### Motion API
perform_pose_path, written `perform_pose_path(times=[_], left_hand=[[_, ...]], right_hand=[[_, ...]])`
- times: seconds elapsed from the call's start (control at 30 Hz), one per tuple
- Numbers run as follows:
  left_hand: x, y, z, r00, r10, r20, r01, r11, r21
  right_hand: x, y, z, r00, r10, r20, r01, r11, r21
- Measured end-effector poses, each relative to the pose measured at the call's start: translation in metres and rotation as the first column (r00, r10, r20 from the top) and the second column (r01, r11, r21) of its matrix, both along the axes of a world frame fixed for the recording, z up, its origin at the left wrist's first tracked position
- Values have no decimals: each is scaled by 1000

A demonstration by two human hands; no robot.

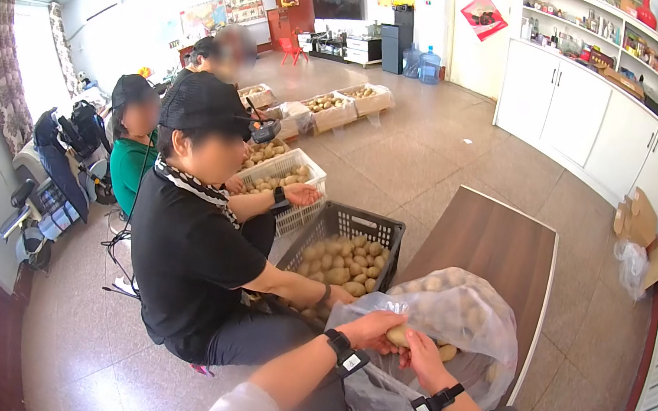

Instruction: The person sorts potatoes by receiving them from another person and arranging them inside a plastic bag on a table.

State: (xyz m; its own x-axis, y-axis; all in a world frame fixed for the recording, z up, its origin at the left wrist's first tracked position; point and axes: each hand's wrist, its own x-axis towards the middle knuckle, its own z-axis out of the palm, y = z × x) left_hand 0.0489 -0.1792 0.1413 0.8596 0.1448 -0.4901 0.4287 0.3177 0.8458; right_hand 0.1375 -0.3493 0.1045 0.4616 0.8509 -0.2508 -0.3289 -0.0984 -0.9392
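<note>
My left hand (370, 329) is closed on a tan potato (398, 334) above the mouth of a clear plastic bag (499, 337). The fingers of my right hand (424, 363) close on the same potato from the other side. Beside my right hand, another potato (447, 351) lies at the bag's opening. More potatoes show blurred through the plastic. Both wrists wear black straps with small devices.
The bag rests on a brown wooden board (485, 242). A black crate (390, 260) of potatoes stands to its left, near a co-worker's hand (337, 297). A white crate (312, 176) and cardboard boxes (334, 118) of potatoes lie beyond. Other people sit at left.
</note>
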Motion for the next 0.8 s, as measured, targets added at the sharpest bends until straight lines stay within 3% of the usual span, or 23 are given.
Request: perform_pose_path(times=[0.17,0.23,0.3,0.33,0.4,0.43,0.47,0.53,0.57,0.63,0.8], left_hand=[[5,15,-16,982,-96,161,127,972,-198],[4,14,-17,986,89,142,-62,981,-186],[7,21,-29,966,206,155,-169,960,-224],[7,31,-33,945,276,178,-228,941,-249],[6,49,-43,906,369,209,-310,912,-267],[4,56,-47,881,405,246,-332,898,-290],[2,63,-48,874,420,245,-347,891,-293],[2,75,-50,758,646,94,-563,720,-406],[2,82,-54,722,686,91,-611,693,-383],[-2,93,-58,667,738,101,-663,649,-373],[-1,122,-93,525,848,79,-776,514,-365]], right_hand=[[-1,6,-7,992,-26,123,19,998,59],[1,2,-18,972,-141,189,144,990,-4],[10,0,-39,981,-137,140,146,988,-56],[15,-5,-59,963,-117,243,123,992,-11],[38,-18,-125,836,-80,542,135,989,-62],[42,-28,-127,750,-8,661,161,972,-171],[44,-36,-118,750,7,662,146,974,-175],[48,-52,-96,513,114,851,302,904,-303],[51,-54,-97,515,119,849,302,902,-310],[66,-63,-101,265,68,962,474,860,-191],[105,-68,-99,194,126,973,529,822,-212]])
